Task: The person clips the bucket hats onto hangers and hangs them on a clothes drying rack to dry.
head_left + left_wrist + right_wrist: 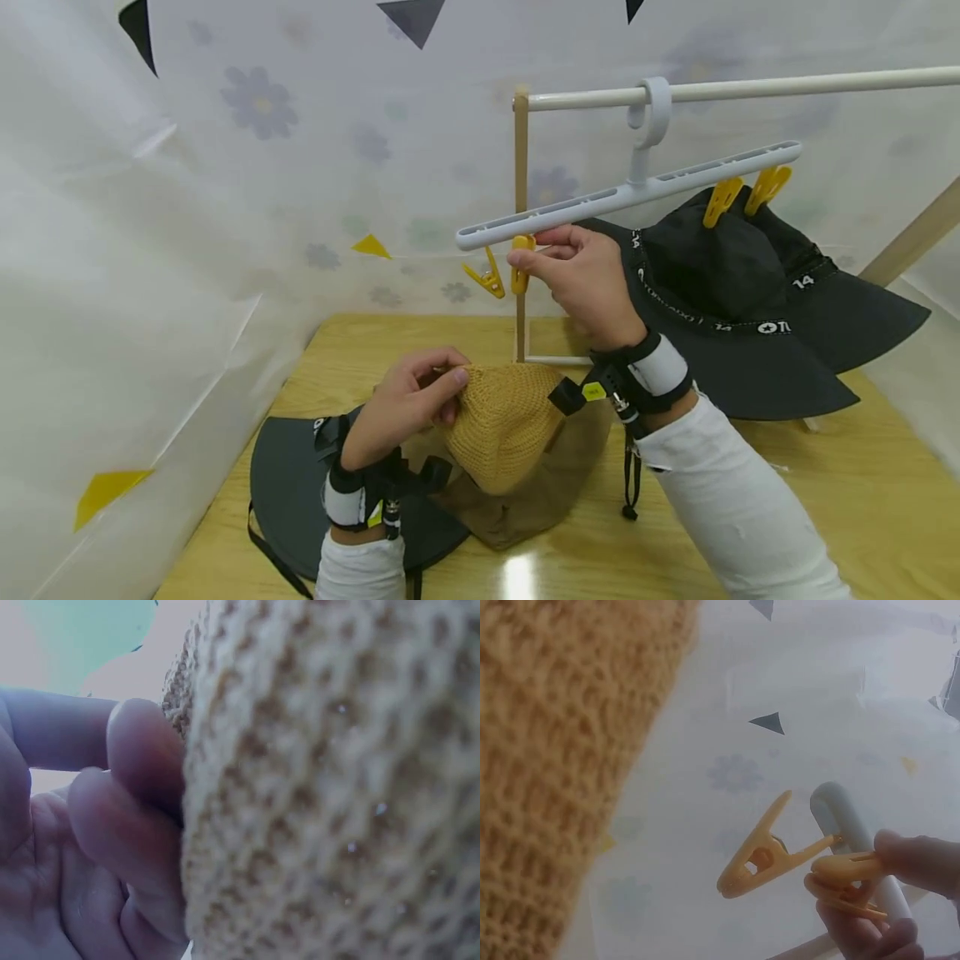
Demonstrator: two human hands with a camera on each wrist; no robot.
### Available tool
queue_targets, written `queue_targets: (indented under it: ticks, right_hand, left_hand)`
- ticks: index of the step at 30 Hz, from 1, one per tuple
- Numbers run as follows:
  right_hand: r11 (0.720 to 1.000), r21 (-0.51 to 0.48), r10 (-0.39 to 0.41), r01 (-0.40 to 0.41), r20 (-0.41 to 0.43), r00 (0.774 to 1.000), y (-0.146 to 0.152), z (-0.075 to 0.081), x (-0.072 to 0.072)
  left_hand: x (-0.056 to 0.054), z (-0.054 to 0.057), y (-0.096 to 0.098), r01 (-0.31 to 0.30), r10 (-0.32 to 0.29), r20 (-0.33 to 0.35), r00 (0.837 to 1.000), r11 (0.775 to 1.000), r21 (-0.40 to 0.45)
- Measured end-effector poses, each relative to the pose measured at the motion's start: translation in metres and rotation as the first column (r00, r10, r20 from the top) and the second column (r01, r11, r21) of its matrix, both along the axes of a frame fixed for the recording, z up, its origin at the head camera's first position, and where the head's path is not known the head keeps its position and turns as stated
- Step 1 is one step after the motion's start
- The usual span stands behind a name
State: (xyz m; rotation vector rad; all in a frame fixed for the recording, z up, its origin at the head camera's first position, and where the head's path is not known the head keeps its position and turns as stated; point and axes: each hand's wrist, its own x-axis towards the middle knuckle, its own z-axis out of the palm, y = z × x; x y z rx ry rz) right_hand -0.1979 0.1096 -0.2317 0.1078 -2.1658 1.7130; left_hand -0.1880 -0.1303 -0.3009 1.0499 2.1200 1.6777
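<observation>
My left hand (412, 398) pinches the edge of a yellow knitted hat (504, 421), which hangs from the fingers above the table. In the left wrist view the knit (330, 780) fills the right side, beside curled fingers (127, 802). Up at the left end of a pale grey hanger (547, 218), my right hand (588, 279) pinches a yellow clip (522, 265) between thumb and fingers. A second yellow clip (487, 273) dangles just left of it, attached to the hanger; the right wrist view shows this clip (761, 855) side-on.
The hanger hooks over a white rail (817, 83) on a wooden post (521, 167). Two yellow clips hold black wide-brimmed hats (720, 258) at its right end. A brown hat (517, 517) and a dark hat (288, 483) lie on the wooden table (600, 550) below the hands.
</observation>
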Motion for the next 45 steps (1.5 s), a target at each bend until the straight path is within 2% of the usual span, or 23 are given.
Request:
queue_targets:
  ticks: [3, 8, 12, 17, 24, 37, 45]
  right_hand:
    - [0.999, 0.034, 0.021, -0.022, 0.029, 0.999, 0.003, 0.004, -0.002]
    - [0.995, 0.080, 0.047, -0.052, 0.068, 0.997, 0.007, 0.011, -0.005]
    - [0.990, 0.110, 0.076, -0.084, 0.073, 0.994, 0.007, 0.013, -0.008]
    - [0.986, 0.132, 0.095, -0.104, 0.072, 0.993, 0.006, 0.011, -0.011]
    - [0.986, 0.133, 0.093, -0.104, 0.084, 0.992, 0.005, 0.011, -0.012]
    - [0.991, 0.083, 0.095, -0.104, 0.099, 0.990, 0.009, 0.009, -0.015]
    - [0.991, 0.079, 0.101, -0.110, 0.112, 0.989, 0.011, 0.006, -0.015]
  left_hand:
    - [-0.002, 0.010, -0.001, -0.006, 0.005, -0.028, 1.000, 1.000, -0.025]
    - [-0.011, 0.027, 0.007, -0.007, 0.002, -0.062, 0.998, 0.997, -0.079]
    - [-0.020, 0.034, 0.010, -0.007, 0.001, -0.072, 0.997, 0.997, -0.082]
    - [-0.028, 0.032, 0.011, -0.012, 0.006, -0.076, 0.997, 0.997, -0.074]
    - [-0.034, 0.027, 0.014, -0.027, 0.023, -0.064, 0.998, 0.997, -0.068]
    - [-0.039, 0.031, 0.026, 0.042, -0.043, -0.079, 0.996, 0.999, -0.008]
    - [-0.044, 0.028, 0.032, 0.036, -0.035, -0.078, 0.996, 0.999, 0.010]
